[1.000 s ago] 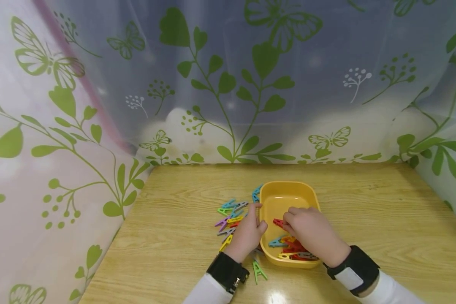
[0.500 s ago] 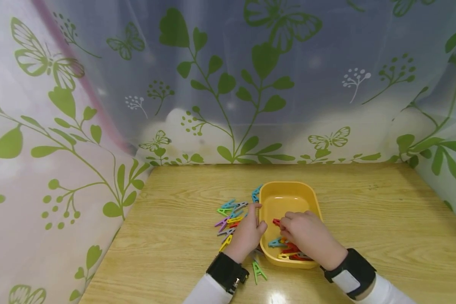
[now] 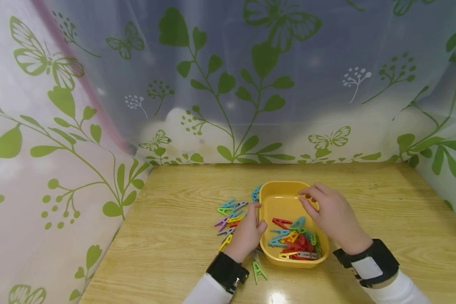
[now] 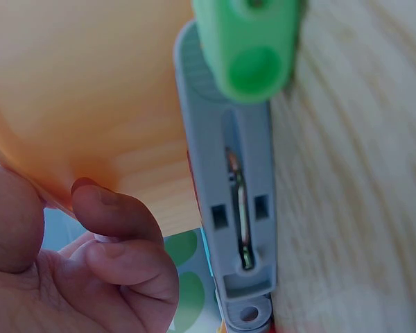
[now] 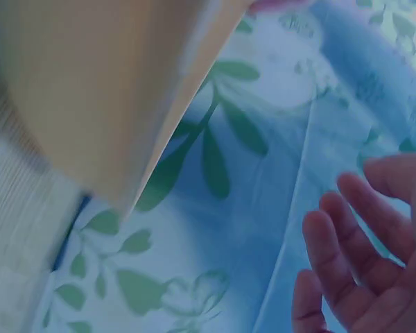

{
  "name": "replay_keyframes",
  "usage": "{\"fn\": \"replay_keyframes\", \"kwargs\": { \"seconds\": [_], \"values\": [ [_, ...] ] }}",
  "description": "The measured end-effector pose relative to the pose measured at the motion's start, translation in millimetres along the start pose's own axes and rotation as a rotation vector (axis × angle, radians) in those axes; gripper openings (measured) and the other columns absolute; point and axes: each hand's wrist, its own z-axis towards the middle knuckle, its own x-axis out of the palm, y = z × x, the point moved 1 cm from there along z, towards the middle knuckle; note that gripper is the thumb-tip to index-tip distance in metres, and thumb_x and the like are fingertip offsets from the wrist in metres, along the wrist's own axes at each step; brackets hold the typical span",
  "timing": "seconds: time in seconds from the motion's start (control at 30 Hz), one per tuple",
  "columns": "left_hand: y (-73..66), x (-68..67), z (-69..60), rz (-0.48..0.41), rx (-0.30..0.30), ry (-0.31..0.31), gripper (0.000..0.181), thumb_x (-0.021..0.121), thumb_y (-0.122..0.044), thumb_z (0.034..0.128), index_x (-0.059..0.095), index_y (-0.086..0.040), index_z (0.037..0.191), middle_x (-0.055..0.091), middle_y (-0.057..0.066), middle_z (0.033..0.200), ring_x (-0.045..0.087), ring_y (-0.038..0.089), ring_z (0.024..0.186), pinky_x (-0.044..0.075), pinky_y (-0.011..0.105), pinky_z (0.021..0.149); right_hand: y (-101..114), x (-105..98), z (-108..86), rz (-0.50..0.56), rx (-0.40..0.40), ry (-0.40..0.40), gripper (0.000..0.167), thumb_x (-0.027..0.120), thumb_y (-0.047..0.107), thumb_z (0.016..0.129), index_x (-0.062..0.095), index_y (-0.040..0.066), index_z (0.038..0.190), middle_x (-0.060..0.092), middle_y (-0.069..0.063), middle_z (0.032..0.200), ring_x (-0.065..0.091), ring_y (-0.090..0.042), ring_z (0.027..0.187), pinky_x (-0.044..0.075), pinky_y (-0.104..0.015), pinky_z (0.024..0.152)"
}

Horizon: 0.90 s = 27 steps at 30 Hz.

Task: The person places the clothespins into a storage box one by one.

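A yellow plastic tub [image 3: 271,207] stands on the wooden table with several coloured clothespins [image 3: 298,242] in its near part. One red clothespin [image 3: 281,223] lies a little apart on the tub's floor. My left hand [image 3: 245,236] holds the tub's left rim, thumb over the edge and fingers outside. In the left wrist view, a grey clothespin [image 4: 229,187] and a green clothespin [image 4: 253,52] lie beside the tub wall. Over the tub's right rim hovers my right hand [image 3: 336,215], fingers loosely spread and holding nothing; the right wrist view shows it apart from the tub.
Left of the tub lies a loose pile of clothespins [image 3: 228,219], partly behind my left hand. A light green clothespin [image 3: 258,271] sits near the tub's front left corner, and a blue clothespin [image 3: 256,193] touches its far left side. Patterned curtains [image 3: 228,126] enclose the table.
My right hand has let go of the red clothespin and moved up and right, from inside the tub to above its right rim. The left hand has stayed in place.
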Motion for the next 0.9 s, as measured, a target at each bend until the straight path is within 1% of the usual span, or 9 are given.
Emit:
{"fn": "replay_keyframes", "kwargs": {
  "seconds": [0.07,0.17,0.2,0.27,0.37,0.5,0.7,0.9],
  "values": [
    [0.1,0.0,0.4,0.002,0.003,0.001,0.051,0.056,-0.012,0.1033,0.038,-0.011,0.151,0.042,-0.003,0.066,0.038,0.010,0.049,0.030,0.024,0.046,-11,-3,0.4,0.028,0.073,-0.025,0.021,0.079,0.010,0.089,0.073,0.003,0.109,0.069,-0.011,0.098,0.064,-0.022,0.075,0.052,-0.035,0.062],
    [-0.2,-0.3,0.0,0.000,0.007,0.002,0.051,0.056,-0.012,0.1031,0.037,-0.010,0.151,0.042,-0.003,0.066,0.038,0.010,0.049,0.030,0.024,0.046,-24,-3,-1.0,0.062,0.169,-0.018,0.027,0.074,0.009,0.093,0.070,0.001,0.119,0.067,-0.018,0.109,0.067,-0.033,0.091,0.057,-0.048,0.071],
    [-0.3,-0.5,0.0,-0.001,0.005,0.002,0.051,0.056,-0.012,0.1032,0.037,-0.010,0.151,0.042,-0.003,0.066,0.038,0.010,0.049,0.030,0.024,0.046,-28,-2,-1.7,0.070,0.189,-0.013,0.029,0.074,0.009,0.094,0.069,0.000,0.121,0.066,-0.019,0.112,0.066,-0.035,0.095,0.057,-0.051,0.073],
    [-0.2,-0.8,-0.2,-0.005,0.002,0.003,0.051,0.056,-0.012,0.1032,0.037,-0.010,0.151,0.042,-0.003,0.066,0.038,0.010,0.049,0.030,0.024,0.046,-35,2,-3.0,0.085,0.219,0.001,0.032,0.072,0.010,0.095,0.067,-0.001,0.124,0.065,-0.021,0.116,0.065,-0.037,0.098,0.056,-0.054,0.076],
    [-0.1,-0.9,-0.7,-0.007,-0.005,0.002,0.051,0.056,-0.012,0.1032,0.037,-0.010,0.151,0.042,-0.003,0.066,0.038,0.011,0.049,0.030,0.024,0.047,-43,8,-5.0,0.099,0.259,0.041,0.033,0.070,0.012,0.097,0.065,-0.002,0.127,0.063,-0.023,0.120,0.064,-0.039,0.102,0.055,-0.055,0.078],
    [0.0,-0.6,-0.4,-0.002,-0.008,-0.001,0.051,0.056,-0.012,0.1032,0.038,-0.011,0.151,0.042,-0.003,0.066,0.038,0.010,0.049,0.030,0.024,0.047,-51,15,-6.7,0.105,0.322,0.129,0.035,0.067,0.015,0.100,0.063,-0.003,0.130,0.061,-0.026,0.124,0.062,-0.042,0.105,0.054,-0.057,0.081],
    [-1.0,-0.5,-0.5,-0.014,-0.011,0.001,0.051,0.055,-0.012,0.1032,0.038,-0.011,0.151,0.042,-0.002,0.066,0.039,0.011,0.049,0.031,0.024,0.046,-58,21,-10.5,0.125,0.394,0.227,0.040,0.064,0.020,0.103,0.060,-0.005,0.134,0.060,-0.029,0.128,0.063,-0.044,0.108,0.055,-0.058,0.086],
    [-1.8,-1.0,-0.9,-0.015,-0.015,0.003,0.051,0.056,-0.012,0.1032,0.038,-0.012,0.151,0.043,-0.002,0.067,0.040,0.011,0.049,0.032,0.024,0.047,-63,30,-13.5,0.170,0.451,0.319,0.049,0.061,0.024,0.104,0.053,-0.008,0.140,0.056,-0.031,0.131,0.063,-0.045,0.110,0.055,-0.057,0.087]
  ]
}}
